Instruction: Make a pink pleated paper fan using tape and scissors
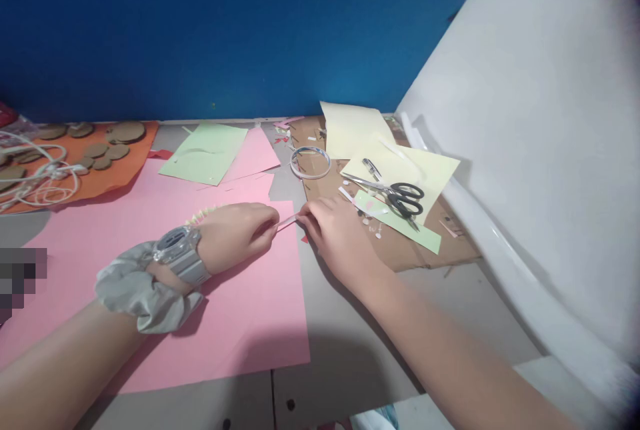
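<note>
A thin pale strip [287, 222], perhaps paper or tape, stretches between my two hands over the right edge of a large pink paper sheet [250, 310]. My left hand [239, 233] pinches one end of it, its fingers curled and partly hidden. On the wrist are a grey watch and a grey scrunchie. With thumb and fingertips pressed together, my right hand [330, 227] grips the strip's other end. Just beyond the right hand lies a roll of tape [311, 177]. Behind the left hand, a yellowish fringed piece [204, 215] shows in part.
Right of my hands, black-handled scissors [406, 198] and a cutter [371, 169] lie on cream paper [435, 167] over cardboard [325, 190], among paper scraps. Green paper [205, 153] sits farther back. Cardboard discs and white cables [65, 183] rest on orange paper [135, 167] at left.
</note>
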A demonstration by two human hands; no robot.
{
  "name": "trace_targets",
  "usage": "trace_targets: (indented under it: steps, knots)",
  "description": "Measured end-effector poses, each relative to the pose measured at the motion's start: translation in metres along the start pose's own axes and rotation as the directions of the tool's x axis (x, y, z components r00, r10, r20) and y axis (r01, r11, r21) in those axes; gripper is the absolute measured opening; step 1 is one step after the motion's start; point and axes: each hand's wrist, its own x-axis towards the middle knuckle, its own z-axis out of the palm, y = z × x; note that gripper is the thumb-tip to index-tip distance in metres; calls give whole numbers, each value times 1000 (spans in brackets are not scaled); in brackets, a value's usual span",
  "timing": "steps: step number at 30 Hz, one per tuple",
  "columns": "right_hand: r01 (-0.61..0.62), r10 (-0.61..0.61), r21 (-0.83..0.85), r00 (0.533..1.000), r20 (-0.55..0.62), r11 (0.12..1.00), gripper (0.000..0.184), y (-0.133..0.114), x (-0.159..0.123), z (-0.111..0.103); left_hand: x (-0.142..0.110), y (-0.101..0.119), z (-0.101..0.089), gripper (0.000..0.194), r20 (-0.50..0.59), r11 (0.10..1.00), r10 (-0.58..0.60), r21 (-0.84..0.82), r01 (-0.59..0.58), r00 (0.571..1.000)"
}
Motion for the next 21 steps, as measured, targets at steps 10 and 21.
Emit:
trace_targets:
  steps: [10, 21]
  knots:
    - [32, -33, -35, 999, -7, 999, 15, 3, 1, 8, 3, 3, -3, 25, 45, 997, -1, 77, -2, 999]
    - [59, -59, -7, 998, -30, 998, 14, 7, 0, 12, 36, 6, -10, 22, 122, 980, 118, 147, -136, 985]
